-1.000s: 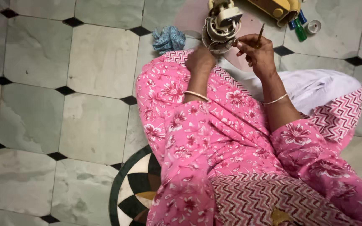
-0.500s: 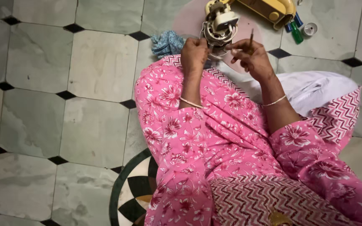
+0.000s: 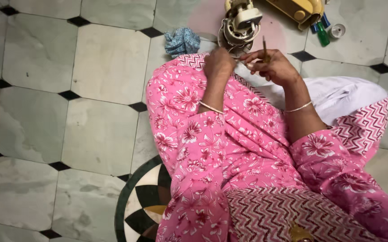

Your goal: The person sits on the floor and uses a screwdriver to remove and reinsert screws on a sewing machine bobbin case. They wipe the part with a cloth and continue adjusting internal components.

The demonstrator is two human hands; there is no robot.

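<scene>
I sit on a tiled floor in pink flowered clothes. My left hand (image 3: 218, 62) is closed on the lower edge of a cream and metal motor-like part (image 3: 240, 24) that stands on the floor before my knee. My right hand (image 3: 272, 67) pinches a thin brown stick-like tool (image 3: 264, 47), held upright beside that part. A thin bangle sits on each wrist. What lies between the two hands is too small to make out.
A crumpled blue cloth (image 3: 182, 41) lies left of the part. A yellow appliance housing (image 3: 299, 10), a small green bottle (image 3: 322, 34) and a white cap (image 3: 337, 31) lie at the top right. White cloth (image 3: 342, 96) covers my right knee. A round inlay (image 3: 142, 208) marks the floor.
Both hands and the part sit slightly higher and further left in view than a second ago. The left hand has closed in on the part's lower edge; the right still holds the stick.
</scene>
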